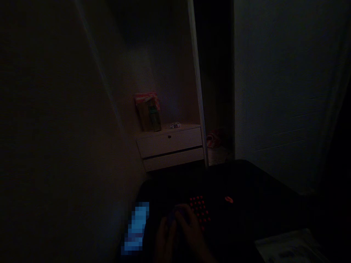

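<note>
In the dim light, my left hand (165, 233) and my right hand (191, 227) come together low in the view. Their fingers close round a dark bluish, rounded object (172, 216); its kind is too dark to make out. Just beyond my right hand lie several small red, round pieces (197, 209) in neat rows, partly hidden by that hand. A small orange piece (229, 199) lies farther right on the dark surface (244, 179).
A bright blue, pixelated panel (137, 228) is at the left edge of the surface. A pale flat packet or sheet (287, 246) lies at the lower right. Behind stands a white drawer unit (171, 144) with a bottle (155, 118) and a red-topped bag (144, 109).
</note>
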A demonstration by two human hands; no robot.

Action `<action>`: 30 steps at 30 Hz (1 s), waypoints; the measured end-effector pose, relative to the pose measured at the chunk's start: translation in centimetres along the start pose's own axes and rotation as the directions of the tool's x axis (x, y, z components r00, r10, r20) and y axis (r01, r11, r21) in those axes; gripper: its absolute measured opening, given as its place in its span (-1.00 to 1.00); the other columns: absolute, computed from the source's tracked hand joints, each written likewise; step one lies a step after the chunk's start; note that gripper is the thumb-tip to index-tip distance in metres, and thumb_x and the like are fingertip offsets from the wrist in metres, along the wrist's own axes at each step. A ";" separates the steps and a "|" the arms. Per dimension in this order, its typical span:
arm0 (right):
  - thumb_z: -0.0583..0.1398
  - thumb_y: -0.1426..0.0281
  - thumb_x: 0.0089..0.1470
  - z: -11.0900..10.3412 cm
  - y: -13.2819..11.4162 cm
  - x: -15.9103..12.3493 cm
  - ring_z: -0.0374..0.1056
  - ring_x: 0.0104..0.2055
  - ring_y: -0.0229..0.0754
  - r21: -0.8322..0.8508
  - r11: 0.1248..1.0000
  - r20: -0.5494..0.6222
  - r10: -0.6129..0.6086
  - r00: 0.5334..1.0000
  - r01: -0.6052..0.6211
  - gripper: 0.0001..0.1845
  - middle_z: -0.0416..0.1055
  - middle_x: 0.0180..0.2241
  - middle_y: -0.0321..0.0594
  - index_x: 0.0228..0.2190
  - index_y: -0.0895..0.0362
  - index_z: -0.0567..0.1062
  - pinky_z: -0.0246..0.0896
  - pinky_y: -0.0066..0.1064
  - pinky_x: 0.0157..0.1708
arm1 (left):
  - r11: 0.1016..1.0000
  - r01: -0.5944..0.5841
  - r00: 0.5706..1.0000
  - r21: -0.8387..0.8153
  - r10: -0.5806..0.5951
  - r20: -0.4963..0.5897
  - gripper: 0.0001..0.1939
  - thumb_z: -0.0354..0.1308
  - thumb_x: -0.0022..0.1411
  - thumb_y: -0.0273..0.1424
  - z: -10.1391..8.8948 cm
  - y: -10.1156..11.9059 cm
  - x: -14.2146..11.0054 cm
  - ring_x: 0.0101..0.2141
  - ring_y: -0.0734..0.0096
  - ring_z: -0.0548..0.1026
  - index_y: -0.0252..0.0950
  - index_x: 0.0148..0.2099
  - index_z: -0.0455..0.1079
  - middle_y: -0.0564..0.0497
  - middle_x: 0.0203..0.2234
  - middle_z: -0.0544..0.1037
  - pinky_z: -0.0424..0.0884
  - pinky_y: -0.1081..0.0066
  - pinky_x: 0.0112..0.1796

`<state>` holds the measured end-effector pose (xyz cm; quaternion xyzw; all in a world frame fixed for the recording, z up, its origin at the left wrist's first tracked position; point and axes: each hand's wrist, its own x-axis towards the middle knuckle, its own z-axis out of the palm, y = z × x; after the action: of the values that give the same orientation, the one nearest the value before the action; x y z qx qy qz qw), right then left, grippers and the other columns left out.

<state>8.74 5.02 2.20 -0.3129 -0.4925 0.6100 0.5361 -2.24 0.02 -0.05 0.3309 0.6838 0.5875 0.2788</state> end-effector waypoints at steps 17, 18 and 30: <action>0.23 0.12 0.07 -0.1 -0.7 -0.3 0.39 0.03 0.00 -0.074 0.996 0.089 -0.033 0.995 0.040 -0.63 0.50 -0.04 -0.15 -0.12 -0.02 0.60 0.21 -0.18 0.10 | 0.997 -0.022 1.000 0.077 0.022 -0.003 -0.28 0.19 -0.10 0.17 -0.5 0.6 0.3 0.01 0.14 0.48 -0.30 -0.07 0.44 -0.16 -0.04 0.56 0.43 0.29 -0.05; 0.23 0.13 0.07 -0.1 -0.5 -0.3 0.39 0.03 0.00 -0.068 0.997 0.092 -0.037 0.995 0.043 -0.64 0.50 -0.05 -0.15 -0.12 -0.02 0.60 0.22 -0.18 0.10 | 0.996 -0.027 1.000 0.083 0.027 -0.004 -0.28 0.18 -0.09 0.17 -0.5 0.7 0.2 0.00 0.14 0.48 -0.30 -0.07 0.43 -0.16 -0.05 0.56 0.43 0.29 -0.05; 0.22 0.17 0.08 -0.2 -0.8 -0.4 0.40 0.01 -0.01 -0.038 0.999 0.064 -0.032 0.997 0.034 -0.68 0.52 -0.08 -0.18 -0.14 -0.01 0.57 0.23 -0.21 0.08 | 0.977 -0.184 0.983 0.105 0.184 0.008 -0.31 0.11 0.01 0.16 -1.2 3.0 -0.2 -0.05 0.19 0.52 -0.29 -0.03 0.41 -0.13 -0.08 0.56 0.43 0.24 0.00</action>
<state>9.32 4.64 2.80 -0.2956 -0.5262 0.6009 0.5240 -2.68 -0.64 3.08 0.4065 0.6807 0.5741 0.2047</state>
